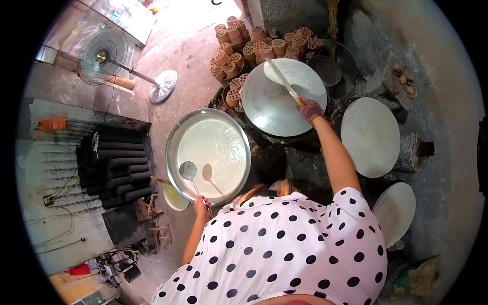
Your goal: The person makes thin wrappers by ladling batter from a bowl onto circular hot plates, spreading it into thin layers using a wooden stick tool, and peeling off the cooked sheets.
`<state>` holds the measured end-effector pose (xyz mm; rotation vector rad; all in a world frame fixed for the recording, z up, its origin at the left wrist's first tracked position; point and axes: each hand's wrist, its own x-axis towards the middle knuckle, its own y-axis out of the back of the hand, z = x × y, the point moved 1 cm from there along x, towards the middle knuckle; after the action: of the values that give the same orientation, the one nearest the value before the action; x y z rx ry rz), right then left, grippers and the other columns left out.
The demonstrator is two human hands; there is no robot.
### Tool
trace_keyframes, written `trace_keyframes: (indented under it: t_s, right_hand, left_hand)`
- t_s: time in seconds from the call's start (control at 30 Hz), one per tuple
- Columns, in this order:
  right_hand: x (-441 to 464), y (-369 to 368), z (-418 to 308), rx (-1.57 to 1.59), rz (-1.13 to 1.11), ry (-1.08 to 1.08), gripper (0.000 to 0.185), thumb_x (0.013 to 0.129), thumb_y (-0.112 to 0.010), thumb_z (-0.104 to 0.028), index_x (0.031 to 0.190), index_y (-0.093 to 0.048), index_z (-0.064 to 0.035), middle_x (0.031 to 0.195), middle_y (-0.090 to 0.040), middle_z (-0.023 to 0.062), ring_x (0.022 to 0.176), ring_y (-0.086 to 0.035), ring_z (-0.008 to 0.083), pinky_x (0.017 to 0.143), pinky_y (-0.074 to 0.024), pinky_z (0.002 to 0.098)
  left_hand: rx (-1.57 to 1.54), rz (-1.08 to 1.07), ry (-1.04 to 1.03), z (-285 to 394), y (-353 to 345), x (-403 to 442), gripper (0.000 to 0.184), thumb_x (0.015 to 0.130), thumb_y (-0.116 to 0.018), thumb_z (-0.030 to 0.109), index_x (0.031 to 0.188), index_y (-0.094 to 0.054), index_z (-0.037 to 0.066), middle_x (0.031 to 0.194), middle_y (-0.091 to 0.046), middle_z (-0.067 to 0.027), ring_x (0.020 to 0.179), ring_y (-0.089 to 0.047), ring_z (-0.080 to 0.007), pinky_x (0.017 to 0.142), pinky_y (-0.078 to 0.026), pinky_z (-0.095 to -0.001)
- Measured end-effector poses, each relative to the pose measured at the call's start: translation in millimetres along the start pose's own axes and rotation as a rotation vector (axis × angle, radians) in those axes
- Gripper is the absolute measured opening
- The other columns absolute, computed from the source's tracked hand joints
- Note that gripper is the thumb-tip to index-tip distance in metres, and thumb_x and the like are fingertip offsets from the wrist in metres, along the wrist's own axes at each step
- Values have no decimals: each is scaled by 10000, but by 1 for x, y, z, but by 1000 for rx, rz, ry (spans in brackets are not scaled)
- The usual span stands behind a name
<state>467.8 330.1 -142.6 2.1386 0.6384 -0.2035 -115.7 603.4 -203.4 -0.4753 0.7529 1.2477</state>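
Observation:
My left hand point(202, 205) is closed around the handle of a metal ladle point(187, 170), whose round bowl hangs over the near left part of a wide metal basin point(171, 152). White batter point(211, 140) fills much of that basin. In my gloved right hand point(310, 110) is a long, flat pale stick point(284, 81), reaching over a round griddle point(267, 114). At the griddle's far side lies a white patch of batter point(295, 71), with the stick across it. Whether the stick touches the surface I cannot tell.
Several spent, tan honeycomb briquettes point(267, 51) are piled behind the griddle. Round pale discs point(371, 137) stand at the right. A greenish bucket point(176, 197) sits beside the basin. Black briquettes point(119, 165) are stacked left, and a standing fan point(103, 56) is farther back.

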Motion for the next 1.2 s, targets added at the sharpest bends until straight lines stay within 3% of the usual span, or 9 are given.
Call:
trace_keyframes:
  t_s: [0.07,0.2,0.27,0.57,0.73,0.97,1.03,1.1,1.2]
  right_hand:
    - [-19,26,1,76,23,200,511,766,-629,-334,1232,-598,-127,1147,-638,156,1058,-611,296,931,-452,338]
    - [-11,12,48,338,168,36,485,777,-631,-320,1229,-604,-147,1190,-616,138,1092,-592,286,945,-448,351]
    - [-2,-16,52,-74,336,119,460,827,-601,-333,1267,-560,-205,1181,-626,94,1066,-605,278,919,-467,382]
    - [-20,26,-13,-15,-33,112,460,837,-599,-377,1276,-544,-250,1229,-599,77,1112,-572,293,954,-451,391]
    - [1,9,17,-106,237,4,500,840,-601,-340,1314,-519,-204,1235,-590,112,1114,-573,293,943,-447,373]
    - [-5,-14,3,-23,-88,272,543,787,-631,-309,1307,-532,-193,1204,-607,132,1091,-590,300,940,-446,370]
    - [6,6,23,-54,27,313,525,778,-642,-321,1286,-560,-220,1165,-630,131,1085,-597,284,937,-448,359]
    - [0,28,19,70,53,-22,512,785,-643,-321,1285,-559,-251,1170,-628,127,1094,-589,288,939,-445,363]
    - [3,9,11,-271,143,159,507,784,-658,-306,1281,-559,-282,1170,-626,128,1081,-591,300,929,-451,373]
  left_hand:
    - [8,-3,-34,-7,5,7,185,946,-471,285,838,-462,136,614,-461,12,472,-430,-118,389,-344,-281]
    - [-18,32,-72,-6,-3,-16,204,953,-468,281,833,-476,117,609,-446,5,450,-416,-108,375,-335,-259]
    - [6,63,-63,-11,-1,-18,206,955,-468,284,836,-476,117,609,-446,5,453,-414,-108,381,-336,-260]
    - [-4,79,-32,-16,2,-19,207,957,-463,296,856,-467,115,620,-445,2,464,-403,-105,404,-323,-258]
    - [23,104,-43,-22,3,-24,213,946,-477,287,806,-476,126,602,-452,13,450,-404,-100,386,-329,-257]
    - [-17,127,-28,-21,-5,-27,194,937,-488,280,809,-479,134,606,-458,17,450,-410,-100,391,-336,-255]
    - [-28,112,-24,-17,-7,-29,192,936,-488,278,810,-479,133,605,-458,16,450,-410,-100,392,-337,-256]
    - [-32,111,-10,-22,-1,-32,190,934,-488,276,810,-479,132,604,-457,14,450,-410,-100,392,-337,-256]
    - [-7,92,-23,-27,1,-27,189,931,-481,265,798,-483,132,606,-463,13,451,-410,-103,391,-341,-257]
